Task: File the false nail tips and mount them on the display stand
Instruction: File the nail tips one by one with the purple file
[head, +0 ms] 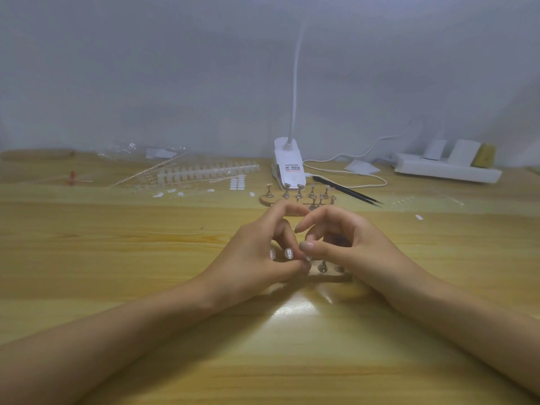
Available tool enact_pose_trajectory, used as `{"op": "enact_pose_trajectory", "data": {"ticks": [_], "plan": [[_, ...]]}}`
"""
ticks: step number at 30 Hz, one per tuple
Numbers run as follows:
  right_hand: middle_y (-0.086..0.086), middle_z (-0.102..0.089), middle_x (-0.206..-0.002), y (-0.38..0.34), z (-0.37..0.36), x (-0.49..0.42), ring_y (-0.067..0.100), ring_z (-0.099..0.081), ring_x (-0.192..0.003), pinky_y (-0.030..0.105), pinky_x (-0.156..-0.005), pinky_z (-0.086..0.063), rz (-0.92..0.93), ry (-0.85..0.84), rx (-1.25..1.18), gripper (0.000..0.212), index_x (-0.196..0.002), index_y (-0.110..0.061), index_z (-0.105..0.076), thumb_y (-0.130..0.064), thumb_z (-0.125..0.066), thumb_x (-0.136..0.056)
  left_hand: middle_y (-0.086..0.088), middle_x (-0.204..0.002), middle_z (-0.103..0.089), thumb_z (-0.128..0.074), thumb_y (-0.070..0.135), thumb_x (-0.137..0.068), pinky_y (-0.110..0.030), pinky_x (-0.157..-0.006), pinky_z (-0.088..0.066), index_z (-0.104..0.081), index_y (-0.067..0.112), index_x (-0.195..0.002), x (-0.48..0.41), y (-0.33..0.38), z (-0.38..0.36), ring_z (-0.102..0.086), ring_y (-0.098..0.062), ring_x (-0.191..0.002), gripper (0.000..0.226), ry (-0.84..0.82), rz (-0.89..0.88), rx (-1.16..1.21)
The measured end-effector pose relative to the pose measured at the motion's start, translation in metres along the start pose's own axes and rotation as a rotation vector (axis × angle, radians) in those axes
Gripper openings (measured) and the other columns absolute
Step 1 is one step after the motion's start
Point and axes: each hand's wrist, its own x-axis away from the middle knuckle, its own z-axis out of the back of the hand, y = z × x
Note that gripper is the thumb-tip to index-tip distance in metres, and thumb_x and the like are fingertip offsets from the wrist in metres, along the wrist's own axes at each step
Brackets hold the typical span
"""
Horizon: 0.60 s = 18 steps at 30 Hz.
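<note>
- Hands meet over the near display stand [330, 277]. The left hand [257, 258] pinches a tiny piece between thumb and fingertip, probably a nail tip [307, 260], though it is too small to be sure. The right hand [344, 244] is curled with its thumb set just beside that pinch; I cannot tell whether it grips anything.
- The pinch sits directly over the stand's middle, so the piece lies below both hands rather than off to either side.
- The stand's long axis runs left to right across the person. Two pale mounted tips [288, 253] show between the left fingers over its left part, and bare pegs [323, 266] stand on its right part.
- Judging by this, the coming move is a short press straight down. The left hand carries the piece and the right is placed to steady it.
- Behind the stand is a second stand [267, 200]. Tweezers [347, 190] lie behind it to the right, and strips of loose tips [204, 171] behind it to the left.
</note>
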Motion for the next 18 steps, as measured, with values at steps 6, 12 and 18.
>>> {"op": "enact_pose_trajectory", "data": {"ticks": [6,12,18], "plan": [[-0.013,-0.065,-0.082,0.001,0.0,0.002,0.014,-0.043,-0.065,0.014,-0.056,-0.036,0.04,0.037,0.089,0.018,-0.09,-0.02,-0.057,-0.013,-0.074,-0.087,0.013,-0.074,-0.064,-0.077,0.011,-0.08,-0.021,-0.073,-0.046,-0.047,0.036,-0.127,0.001,0.001,0.0,-0.061,-0.005,-0.086,0.061,-0.003,-0.007,-0.015],[-0.01,-0.062,-0.089,-0.006,0.024,-0.009,0.003,-0.058,-0.064,0.012,-0.06,-0.046,0.02,0.254,-0.042,0.006,-0.096,-0.02,-0.062,-0.026,-0.062,-0.096,0.017,-0.095,-0.064,-0.08,0.048,-0.072,-0.015,-0.074,-0.046,-0.036,0.047,-0.139,-0.007,0.002,0.019,-0.058,-0.004,-0.097,0.081,-0.133,0.024,-0.066],[-0.008,-0.066,-0.099,0.014,0.075,-0.029,0.006,-0.054,-0.08,0.005,-0.062,-0.04,-0.021,0.28,0.351,0.018,-0.104,-0.024,-0.065,-0.013,-0.07,-0.091,0.016,-0.101,-0.062,-0.062,0.053,-0.085,-0.007,-0.072,-0.042,-0.064,0.035,-0.112,-0.029,0.0,0.051,-0.059,0.0,-0.091,0.032,-0.004,-0.051,-0.277]]}}
